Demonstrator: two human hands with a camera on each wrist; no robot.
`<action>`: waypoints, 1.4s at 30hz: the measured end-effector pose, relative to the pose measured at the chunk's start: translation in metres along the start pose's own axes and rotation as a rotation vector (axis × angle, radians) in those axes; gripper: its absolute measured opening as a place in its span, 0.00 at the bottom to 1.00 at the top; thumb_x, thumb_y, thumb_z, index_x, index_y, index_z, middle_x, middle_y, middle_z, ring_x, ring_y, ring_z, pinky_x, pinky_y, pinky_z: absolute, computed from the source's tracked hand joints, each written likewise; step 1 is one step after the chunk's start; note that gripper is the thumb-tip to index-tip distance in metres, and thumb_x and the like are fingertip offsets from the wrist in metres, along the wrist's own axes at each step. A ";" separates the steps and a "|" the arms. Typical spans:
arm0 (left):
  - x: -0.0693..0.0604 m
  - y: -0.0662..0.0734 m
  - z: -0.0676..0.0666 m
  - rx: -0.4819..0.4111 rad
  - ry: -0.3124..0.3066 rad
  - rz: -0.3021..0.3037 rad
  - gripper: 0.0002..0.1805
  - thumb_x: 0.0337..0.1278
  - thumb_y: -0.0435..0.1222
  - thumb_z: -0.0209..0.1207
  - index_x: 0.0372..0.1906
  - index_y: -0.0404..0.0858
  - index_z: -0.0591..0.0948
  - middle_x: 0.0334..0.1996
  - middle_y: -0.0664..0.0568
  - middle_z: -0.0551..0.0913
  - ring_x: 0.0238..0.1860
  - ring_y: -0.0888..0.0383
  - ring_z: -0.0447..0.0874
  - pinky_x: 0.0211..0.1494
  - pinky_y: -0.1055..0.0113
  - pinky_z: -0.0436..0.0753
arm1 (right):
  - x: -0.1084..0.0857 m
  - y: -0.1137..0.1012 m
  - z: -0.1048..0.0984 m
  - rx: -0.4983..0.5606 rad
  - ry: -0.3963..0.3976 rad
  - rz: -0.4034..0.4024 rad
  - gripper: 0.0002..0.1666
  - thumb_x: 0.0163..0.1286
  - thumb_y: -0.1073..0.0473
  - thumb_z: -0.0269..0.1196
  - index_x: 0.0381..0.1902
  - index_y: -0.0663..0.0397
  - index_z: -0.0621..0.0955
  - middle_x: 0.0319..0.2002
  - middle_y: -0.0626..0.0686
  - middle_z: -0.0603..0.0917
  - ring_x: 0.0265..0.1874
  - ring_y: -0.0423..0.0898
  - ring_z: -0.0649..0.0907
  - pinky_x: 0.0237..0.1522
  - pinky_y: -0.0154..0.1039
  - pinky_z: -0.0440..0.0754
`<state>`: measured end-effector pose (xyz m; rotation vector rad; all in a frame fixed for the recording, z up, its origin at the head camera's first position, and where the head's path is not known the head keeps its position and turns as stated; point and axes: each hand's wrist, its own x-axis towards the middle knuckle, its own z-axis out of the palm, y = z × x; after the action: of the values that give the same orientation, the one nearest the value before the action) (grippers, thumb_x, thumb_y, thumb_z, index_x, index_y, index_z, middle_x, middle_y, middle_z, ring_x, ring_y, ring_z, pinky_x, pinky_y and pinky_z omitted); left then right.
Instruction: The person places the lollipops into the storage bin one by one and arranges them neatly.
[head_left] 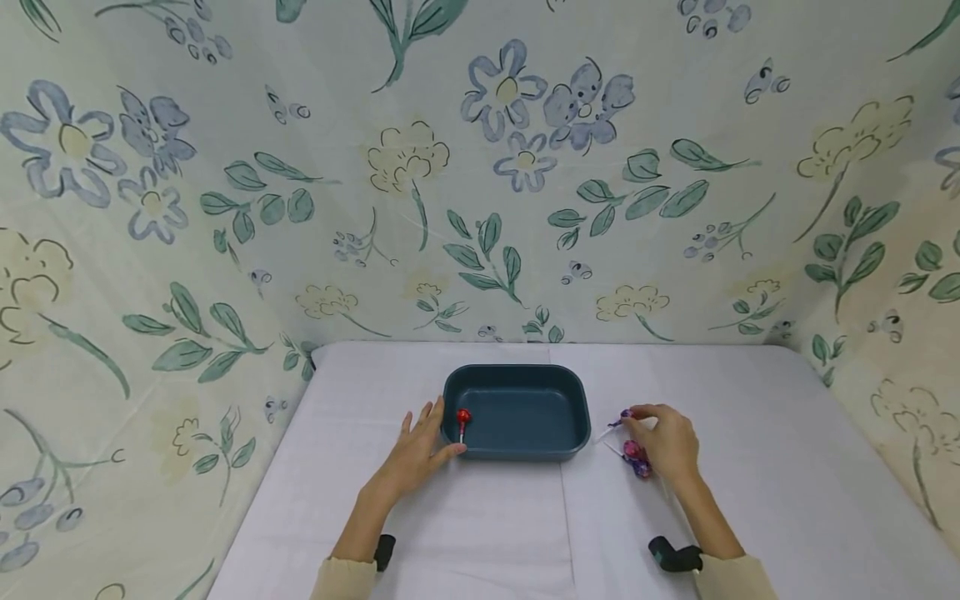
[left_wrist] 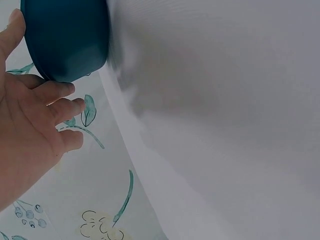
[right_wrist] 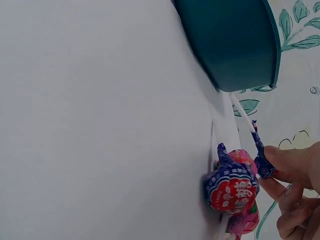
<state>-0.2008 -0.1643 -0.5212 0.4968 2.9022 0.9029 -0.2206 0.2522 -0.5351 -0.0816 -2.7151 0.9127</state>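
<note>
A dark teal rectangular tray stands on the white-covered table, with a red-wrapped lollipop lying inside at its left end. My left hand rests against the tray's left end, thumb by the near corner and fingers spread along the outer side. To the right of the tray, my right hand pinches a purple-wrapped lollipop by its head, the white stick pointing toward the tray. Just below that hand lie several more lollipops, among them a blue-and-red one and a pink one.
White cloth covers the table. A floral curtain hangs behind it and at both sides. Black wrist straps show at both forearms, near the beige sleeves.
</note>
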 end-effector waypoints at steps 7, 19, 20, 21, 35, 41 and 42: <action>0.000 0.000 0.000 0.000 -0.004 -0.008 0.53 0.70 0.57 0.59 0.82 0.28 0.51 0.82 0.36 0.54 0.84 0.36 0.49 0.83 0.33 0.42 | 0.014 -0.005 -0.007 0.088 0.143 -0.102 0.14 0.64 0.61 0.75 0.45 0.63 0.90 0.39 0.64 0.89 0.16 0.37 0.68 0.15 0.31 0.62; -0.002 0.000 -0.001 -0.018 0.005 -0.010 0.53 0.70 0.56 0.60 0.82 0.27 0.50 0.82 0.36 0.53 0.84 0.37 0.49 0.83 0.33 0.42 | 0.032 -0.050 0.005 0.223 0.120 -0.177 0.15 0.64 0.59 0.76 0.47 0.58 0.91 0.39 0.58 0.90 0.21 0.42 0.70 0.18 0.30 0.65; -0.002 0.000 -0.001 -0.018 0.007 -0.009 0.52 0.71 0.56 0.60 0.82 0.27 0.50 0.82 0.36 0.53 0.84 0.37 0.49 0.83 0.33 0.42 | 0.033 -0.055 0.009 0.226 0.112 -0.192 0.15 0.63 0.59 0.76 0.47 0.57 0.91 0.39 0.57 0.90 0.21 0.42 0.71 0.19 0.30 0.66; -0.002 0.000 -0.001 -0.020 0.008 -0.008 0.52 0.70 0.56 0.60 0.82 0.28 0.50 0.82 0.36 0.53 0.84 0.37 0.49 0.83 0.33 0.42 | 0.033 -0.060 0.013 0.233 0.101 -0.205 0.15 0.63 0.59 0.76 0.47 0.57 0.91 0.39 0.57 0.91 0.21 0.41 0.71 0.19 0.30 0.66; -0.002 -0.001 0.001 -0.020 0.005 -0.003 0.53 0.70 0.56 0.60 0.82 0.28 0.50 0.82 0.37 0.53 0.84 0.36 0.49 0.83 0.32 0.42 | 0.033 -0.127 0.064 0.236 -0.217 -0.286 0.14 0.63 0.55 0.76 0.46 0.52 0.92 0.42 0.53 0.91 0.21 0.39 0.73 0.23 0.30 0.70; -0.001 0.000 0.001 -0.027 0.009 -0.009 0.52 0.71 0.56 0.59 0.82 0.29 0.50 0.83 0.38 0.54 0.84 0.37 0.48 0.84 0.33 0.41 | 0.035 -0.149 0.087 0.173 -0.341 -0.304 0.12 0.61 0.59 0.77 0.43 0.52 0.92 0.41 0.51 0.92 0.36 0.47 0.86 0.38 0.43 0.86; -0.001 0.000 0.000 -0.029 0.010 -0.008 0.52 0.71 0.56 0.59 0.82 0.29 0.50 0.83 0.38 0.54 0.84 0.37 0.48 0.84 0.33 0.41 | 0.035 -0.152 0.091 0.166 -0.358 -0.307 0.11 0.61 0.59 0.77 0.42 0.53 0.92 0.40 0.51 0.92 0.40 0.48 0.87 0.42 0.45 0.86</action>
<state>-0.1999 -0.1644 -0.5216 0.4796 2.8931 0.9483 -0.2737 0.0824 -0.5046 0.5667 -2.8345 1.1408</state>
